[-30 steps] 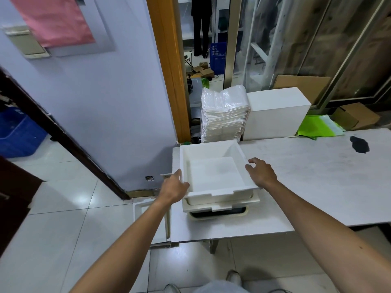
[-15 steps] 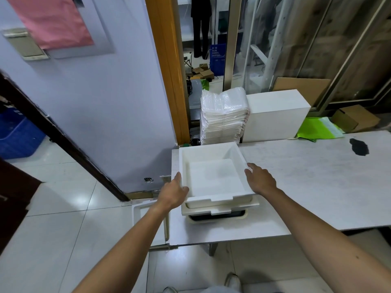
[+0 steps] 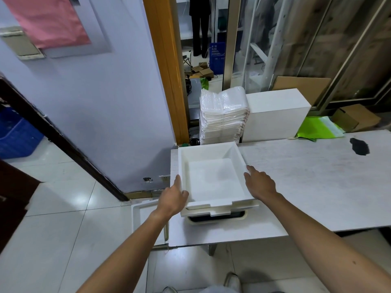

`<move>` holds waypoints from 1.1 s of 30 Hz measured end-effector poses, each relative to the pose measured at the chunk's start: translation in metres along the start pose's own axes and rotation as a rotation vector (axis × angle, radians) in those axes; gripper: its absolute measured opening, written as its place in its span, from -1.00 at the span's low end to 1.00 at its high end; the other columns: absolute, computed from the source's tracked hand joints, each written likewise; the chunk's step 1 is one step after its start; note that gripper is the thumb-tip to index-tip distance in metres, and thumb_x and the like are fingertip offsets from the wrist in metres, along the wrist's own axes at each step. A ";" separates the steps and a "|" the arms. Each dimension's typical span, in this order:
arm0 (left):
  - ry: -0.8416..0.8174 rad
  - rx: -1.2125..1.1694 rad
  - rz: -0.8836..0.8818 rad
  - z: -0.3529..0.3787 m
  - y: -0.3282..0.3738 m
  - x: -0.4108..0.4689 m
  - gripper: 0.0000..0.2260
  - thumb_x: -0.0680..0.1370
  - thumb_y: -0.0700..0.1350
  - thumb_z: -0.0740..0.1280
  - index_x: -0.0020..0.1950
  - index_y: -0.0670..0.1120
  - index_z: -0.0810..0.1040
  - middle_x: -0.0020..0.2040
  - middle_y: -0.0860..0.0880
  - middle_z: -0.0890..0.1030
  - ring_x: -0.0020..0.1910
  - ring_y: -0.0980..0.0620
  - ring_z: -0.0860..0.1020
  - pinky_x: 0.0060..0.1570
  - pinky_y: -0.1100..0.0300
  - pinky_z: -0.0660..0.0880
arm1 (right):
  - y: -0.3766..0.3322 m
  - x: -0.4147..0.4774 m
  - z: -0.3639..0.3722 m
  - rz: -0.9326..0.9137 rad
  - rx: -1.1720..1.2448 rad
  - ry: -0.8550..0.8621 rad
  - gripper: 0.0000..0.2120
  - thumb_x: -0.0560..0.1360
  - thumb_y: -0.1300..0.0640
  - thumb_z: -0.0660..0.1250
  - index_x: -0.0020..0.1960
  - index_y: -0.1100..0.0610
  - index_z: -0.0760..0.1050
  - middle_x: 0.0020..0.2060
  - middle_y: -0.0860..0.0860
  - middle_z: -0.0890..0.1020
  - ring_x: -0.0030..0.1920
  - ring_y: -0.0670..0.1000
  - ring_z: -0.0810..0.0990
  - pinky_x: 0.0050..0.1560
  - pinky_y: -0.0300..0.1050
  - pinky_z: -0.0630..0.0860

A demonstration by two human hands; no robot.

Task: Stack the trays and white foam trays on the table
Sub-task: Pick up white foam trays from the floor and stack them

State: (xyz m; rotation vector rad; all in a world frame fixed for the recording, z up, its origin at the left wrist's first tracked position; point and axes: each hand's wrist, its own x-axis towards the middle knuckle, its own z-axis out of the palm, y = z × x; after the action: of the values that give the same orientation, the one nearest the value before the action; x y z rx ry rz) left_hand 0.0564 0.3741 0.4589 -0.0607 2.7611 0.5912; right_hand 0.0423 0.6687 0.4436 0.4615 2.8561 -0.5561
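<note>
Head view
- Change: top foam tray (image 3: 211, 176) sits where it sat a second ago. The right hand (image 3: 259, 183) has slid nearer along the tray's right wall, its fingers flatter.
- Right grip: released, straight fingers laid against the rim.
- Left grip: left hand (image 3: 172, 197) is against the near left corner with the thumb up along the wall. The fingers are hidden, so cannot tell.
- Stack: top foam tray nests in a second foam tray (image 3: 220, 210), which sits on a cream tray (image 3: 218, 219) with a dark inside.
- Surface: white table (image 3: 306, 187), stack at its left end; dark stain (image 3: 358, 145) far right.
- Room: pale wall (image 3: 95, 102), orange door frame (image 3: 165, 70), tiled floor (image 3: 63, 229).
- Around: wrapped white packs (image 3: 223, 115) and a white box (image 3: 275, 115) stand just behind the trays, with a green bag (image 3: 319, 130) beside the box. A foam piece (image 3: 143, 220) lies on the floor left of the table.
</note>
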 end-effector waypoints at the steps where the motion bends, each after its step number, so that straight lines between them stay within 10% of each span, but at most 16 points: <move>1: 0.008 0.014 0.014 0.002 -0.001 0.000 -0.49 0.60 -0.07 0.13 0.54 -0.09 0.10 0.12 -0.24 0.62 0.02 -0.28 0.56 -0.13 0.01 0.40 | -0.001 -0.001 0.000 -0.008 -0.026 0.002 -0.54 0.68 -0.04 -0.03 0.56 0.00 0.21 0.16 0.17 0.61 0.14 0.22 0.56 0.01 0.00 0.43; 8: -0.009 0.126 0.007 0.008 -0.004 -0.004 -0.42 0.63 -0.05 0.10 0.60 -0.12 -0.04 -0.12 -0.16 0.61 -0.28 -0.10 0.45 -0.28 0.08 0.37 | -0.004 -0.005 0.006 -0.037 -0.122 -0.016 -0.54 0.69 0.01 -0.04 0.57 0.04 0.14 0.06 0.18 0.63 0.04 0.21 0.59 -0.08 -0.02 0.41; 33: 0.003 0.232 0.007 0.019 -0.007 0.004 -0.35 0.63 -0.07 0.08 0.62 -0.20 -0.17 -0.29 -0.06 0.51 -0.38 -0.04 0.47 -0.37 0.09 0.44 | -0.024 0.000 0.014 -0.133 -0.660 -0.169 -0.25 0.56 0.29 0.20 0.52 0.50 -0.21 0.15 0.18 0.63 0.08 0.13 0.64 -0.01 -0.02 0.55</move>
State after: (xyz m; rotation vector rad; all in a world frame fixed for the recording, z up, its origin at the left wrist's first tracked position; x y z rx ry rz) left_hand 0.0593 0.3756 0.4389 0.0011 2.8127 0.2690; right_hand 0.0359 0.6424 0.4391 0.1014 2.6972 0.3230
